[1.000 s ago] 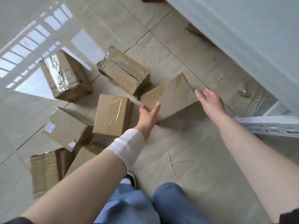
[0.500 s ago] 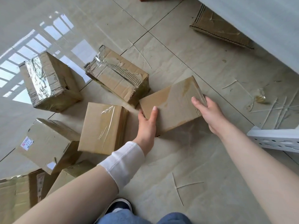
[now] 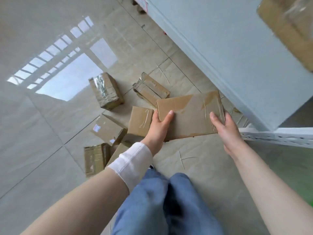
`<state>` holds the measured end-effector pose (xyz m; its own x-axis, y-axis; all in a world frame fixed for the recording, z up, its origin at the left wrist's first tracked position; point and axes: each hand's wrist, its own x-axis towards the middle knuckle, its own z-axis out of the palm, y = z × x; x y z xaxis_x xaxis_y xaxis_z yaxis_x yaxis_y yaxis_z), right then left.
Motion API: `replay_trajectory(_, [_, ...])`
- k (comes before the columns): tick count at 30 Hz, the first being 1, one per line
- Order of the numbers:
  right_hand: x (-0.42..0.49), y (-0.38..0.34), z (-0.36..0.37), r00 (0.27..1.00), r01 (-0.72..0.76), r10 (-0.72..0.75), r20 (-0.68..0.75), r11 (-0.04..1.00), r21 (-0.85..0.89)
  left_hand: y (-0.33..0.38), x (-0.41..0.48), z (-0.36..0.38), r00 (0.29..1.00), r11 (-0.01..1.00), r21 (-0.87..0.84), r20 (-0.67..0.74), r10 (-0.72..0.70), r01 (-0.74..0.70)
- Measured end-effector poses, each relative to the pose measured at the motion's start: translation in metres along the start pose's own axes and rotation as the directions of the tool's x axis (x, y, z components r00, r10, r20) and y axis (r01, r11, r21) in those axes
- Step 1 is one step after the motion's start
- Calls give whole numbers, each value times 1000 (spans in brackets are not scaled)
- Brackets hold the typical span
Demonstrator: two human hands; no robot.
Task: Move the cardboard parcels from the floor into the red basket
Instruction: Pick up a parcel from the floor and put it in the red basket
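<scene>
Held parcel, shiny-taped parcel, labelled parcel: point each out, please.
Held parcel point(image 3: 189, 114): head view, middle of its top face.
Shiny-taped parcel point(image 3: 105, 90): head view, on its taped top face.
Labelled parcel point(image 3: 109, 129): head view, top face right of the label.

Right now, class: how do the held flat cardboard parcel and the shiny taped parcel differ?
The flat cardboard parcel is held by the left hand and right hand; the shiny taped cardboard parcel lies untouched. The flat one shows mostly bare card; the shiny one glints. Both are brown.
</scene>
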<state>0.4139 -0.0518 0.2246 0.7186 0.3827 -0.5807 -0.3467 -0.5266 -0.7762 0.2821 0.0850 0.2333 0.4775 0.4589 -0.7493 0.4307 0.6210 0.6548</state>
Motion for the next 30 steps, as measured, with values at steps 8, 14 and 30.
replay_trajectory(8, [-160,-145,12,1000,23,-23,21,1000,13,119,-172,-51,1000,999,-47,-3,28,-28])
replay_trajectory(14, [-241,-206,32,988,115,-118,102,993,33,151,-266,-90,994,991,-89,-62,92,-97])
replay_trajectory(30, [-363,-284,147,913,235,-227,339,972,18,185,-399,-226,936,946,-133,-238,259,-295])
